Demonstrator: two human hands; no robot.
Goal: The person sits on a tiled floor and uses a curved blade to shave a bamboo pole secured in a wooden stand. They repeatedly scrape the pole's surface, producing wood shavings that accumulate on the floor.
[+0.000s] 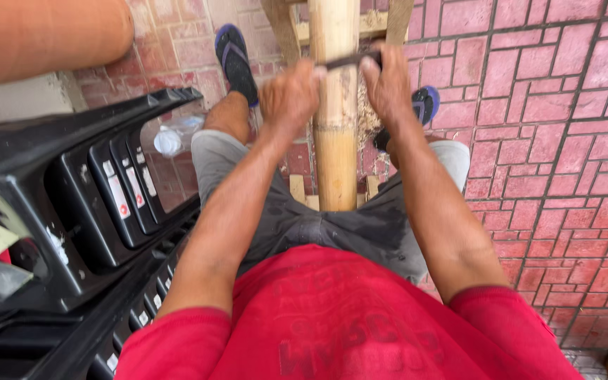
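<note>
A thick bamboo pole point(336, 105) runs away from me between my knees, resting on a wooden frame point(381, 24). My left hand point(290, 95) and my right hand point(388, 84) each grip one end of a dark blade point(350, 60) laid across the pole. Both fists are closed around the blade's ends, one on each side of the bamboo. The pole's near part is yellower below a node ring. Pale shavings point(367, 123) lie beside it, under my right hand.
A black plastic motor scooter body point(86, 211) stands close on my left. A clear plastic bottle point(174, 137) lies on the red brick paving point(557, 141) by it. My feet wear blue-strapped sandals point(237, 60). An orange rounded object point(36, 35) fills the top left.
</note>
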